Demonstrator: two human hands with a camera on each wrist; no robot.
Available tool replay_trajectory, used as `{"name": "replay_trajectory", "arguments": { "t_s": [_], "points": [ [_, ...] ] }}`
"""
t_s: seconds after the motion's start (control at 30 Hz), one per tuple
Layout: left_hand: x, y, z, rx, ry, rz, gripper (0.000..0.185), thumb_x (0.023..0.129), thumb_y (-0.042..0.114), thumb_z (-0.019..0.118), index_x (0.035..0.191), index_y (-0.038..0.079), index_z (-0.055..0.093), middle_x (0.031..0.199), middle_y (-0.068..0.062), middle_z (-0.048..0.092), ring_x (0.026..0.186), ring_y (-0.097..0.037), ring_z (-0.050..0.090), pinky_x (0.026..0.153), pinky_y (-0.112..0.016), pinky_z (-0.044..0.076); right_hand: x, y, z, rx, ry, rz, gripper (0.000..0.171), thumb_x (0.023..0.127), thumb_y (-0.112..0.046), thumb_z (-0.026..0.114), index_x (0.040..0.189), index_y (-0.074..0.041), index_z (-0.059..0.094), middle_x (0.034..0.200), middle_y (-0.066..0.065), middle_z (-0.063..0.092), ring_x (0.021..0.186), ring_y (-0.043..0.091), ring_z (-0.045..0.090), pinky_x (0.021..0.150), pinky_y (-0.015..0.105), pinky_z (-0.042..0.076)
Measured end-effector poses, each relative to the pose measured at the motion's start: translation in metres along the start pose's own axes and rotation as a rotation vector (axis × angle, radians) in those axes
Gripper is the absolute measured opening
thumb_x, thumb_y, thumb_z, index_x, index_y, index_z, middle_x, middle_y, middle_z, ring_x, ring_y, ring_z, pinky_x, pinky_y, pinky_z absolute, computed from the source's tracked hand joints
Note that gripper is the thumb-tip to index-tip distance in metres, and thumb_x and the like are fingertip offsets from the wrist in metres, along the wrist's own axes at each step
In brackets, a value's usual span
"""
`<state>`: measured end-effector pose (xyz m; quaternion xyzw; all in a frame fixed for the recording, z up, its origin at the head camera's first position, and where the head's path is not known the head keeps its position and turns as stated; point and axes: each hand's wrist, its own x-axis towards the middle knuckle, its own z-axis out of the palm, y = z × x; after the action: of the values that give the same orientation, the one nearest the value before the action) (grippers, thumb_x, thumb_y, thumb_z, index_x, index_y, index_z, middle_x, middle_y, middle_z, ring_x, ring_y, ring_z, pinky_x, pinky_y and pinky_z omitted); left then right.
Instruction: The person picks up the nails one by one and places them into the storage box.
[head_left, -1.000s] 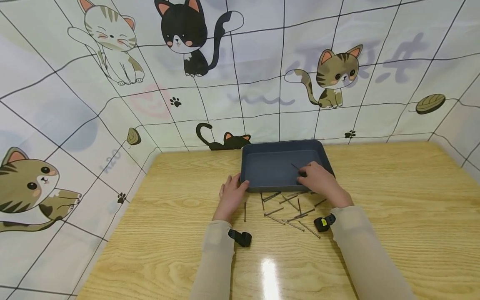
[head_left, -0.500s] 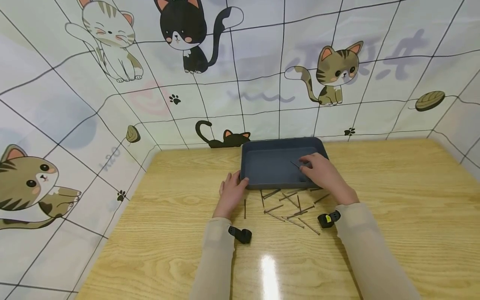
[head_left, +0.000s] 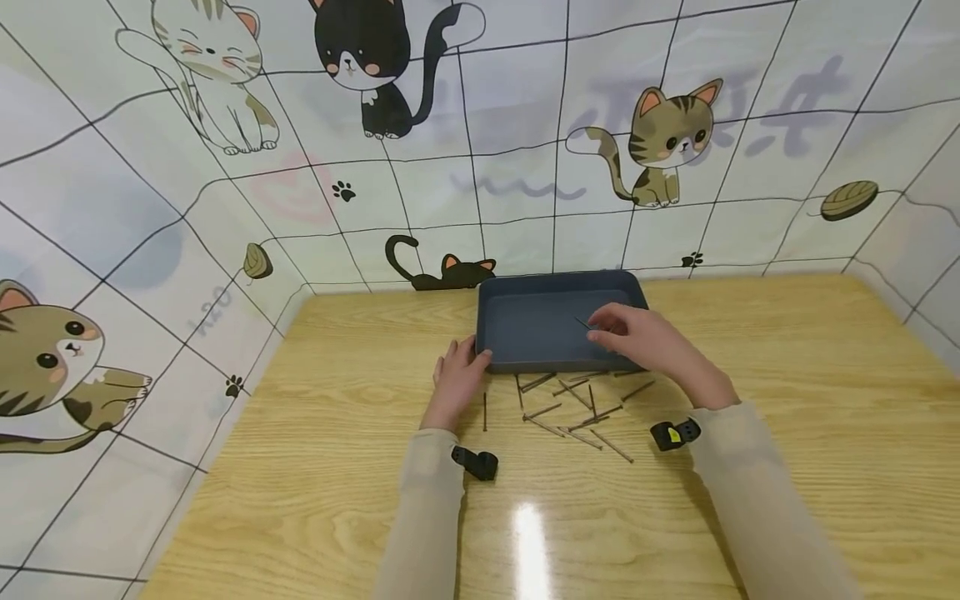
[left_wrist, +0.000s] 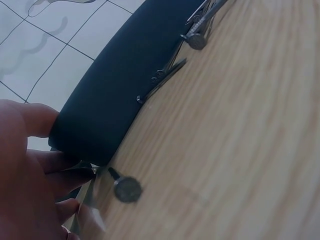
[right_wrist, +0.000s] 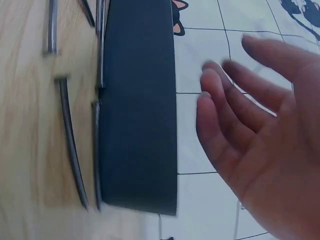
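A dark blue-grey tray [head_left: 534,325] stands at the back of the table. My left hand [head_left: 456,382] holds its near left corner, thumb at the front and the other fingers around the side. Over the tray's right part hovers my right hand [head_left: 641,340]. In the right wrist view that hand [right_wrist: 270,115] has loosely bent, parted fingers with nothing between them. One thin nail [head_left: 581,321] shows in the tray, just left of the right fingertips. Several loose nails [head_left: 613,447] lie scattered in front of the tray, and one nail [left_wrist: 127,189] lies beside my left hand.
The wooden table [head_left: 337,500] meets a wall covering [head_left: 517,183] printed with cartoon cats, right behind the tray. A second covered wall [head_left: 150,333] borders the table on the left. A black wrist camera [head_left: 480,464] sits on the left sleeve, another camera [head_left: 667,435] on the right.
The fingers of my right hand have opened off the nail, which stays in the tray. That hand has drawn slightly right. My left hand keeps its place on the tray corner.
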<state>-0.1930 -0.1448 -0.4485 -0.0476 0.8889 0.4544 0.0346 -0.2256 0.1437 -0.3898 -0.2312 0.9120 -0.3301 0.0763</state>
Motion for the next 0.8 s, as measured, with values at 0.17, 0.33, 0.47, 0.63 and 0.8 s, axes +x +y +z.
{"name": "replay_trajectory", "arguments": {
  "t_s": [0.17,0.33,0.47,0.63,0.8],
  "points": [
    [0.0,-0.001,0.001,0.007,0.001,-0.013,0.053,0.092,0.039,0.039,0.139,0.015,0.033,0.141,-0.003,0.032,0.135,-0.019,0.008,0.105,-0.039,-0.005,-0.008,0.001,-0.004,-0.07,-0.12,-0.011,0.031,0.085,-0.042,0.054,0.104,-0.018,0.063,0.092,-0.004,0.061,0.081,0.013,0.056,0.069,0.034,0.045],
    [0.001,0.0,0.001,0.013,0.004,-0.014,0.053,0.092,0.038,0.039,0.139,0.015,0.033,0.142,-0.004,0.031,0.135,-0.019,0.008,0.105,-0.039,-0.005,-0.01,-0.007,-0.006,-0.119,-0.289,-0.043,0.024,0.086,-0.027,0.058,0.104,-0.014,0.065,0.096,-0.003,0.062,0.086,0.014,0.058,0.072,0.034,0.046],
    [0.002,0.001,0.0,0.013,0.01,-0.009,0.053,0.092,0.038,0.039,0.139,0.015,0.033,0.142,-0.004,0.031,0.135,-0.019,0.007,0.105,-0.039,-0.005,-0.012,-0.018,-0.001,-0.147,-0.438,-0.049,0.026,0.084,-0.017,0.059,0.109,-0.007,0.063,0.101,0.002,0.062,0.091,0.017,0.057,0.074,0.034,0.047],
    [0.002,0.001,0.001,0.014,0.011,-0.011,0.052,0.092,0.038,0.039,0.139,0.015,0.033,0.142,-0.004,0.031,0.135,-0.019,0.007,0.105,-0.039,-0.005,-0.013,-0.026,0.005,-0.208,-0.495,-0.003,0.023,0.081,-0.012,0.062,0.103,-0.009,0.063,0.098,0.002,0.061,0.087,0.018,0.057,0.071,0.033,0.047],
    [0.001,0.001,0.002,0.018,0.01,-0.019,0.052,0.092,0.038,0.039,0.139,0.016,0.034,0.142,-0.003,0.031,0.135,-0.019,0.008,0.105,-0.039,-0.005,-0.016,-0.026,0.011,-0.263,-0.47,-0.003,0.018,0.076,-0.008,0.066,0.094,-0.012,0.065,0.091,-0.001,0.06,0.081,0.015,0.054,0.067,0.032,0.046]
  ]
}}
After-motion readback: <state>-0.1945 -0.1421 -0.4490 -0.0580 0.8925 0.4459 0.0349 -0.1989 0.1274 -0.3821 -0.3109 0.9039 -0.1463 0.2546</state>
